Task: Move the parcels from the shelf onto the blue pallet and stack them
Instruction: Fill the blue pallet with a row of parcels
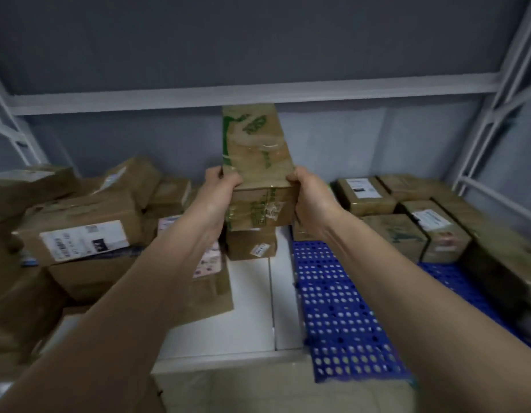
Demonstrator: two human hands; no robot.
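A long brown taped parcel with green print (257,156) is held up in mid-air above the white shelf (249,308), tilted away from me. My left hand (221,186) grips its near left edge and my right hand (307,189) grips its near right edge. The blue perforated pallet (339,308) lies to the right below my right arm. Several brown parcels (407,222) stand stacked on the pallet's far right part. Under the held parcel a small box (251,244) sits on the shelf.
A heap of brown parcels (79,231) with white labels fills the left of the shelf. A grey-white metal rack frame (497,114) rises at the right and a crossbar (228,96) runs along the back wall.
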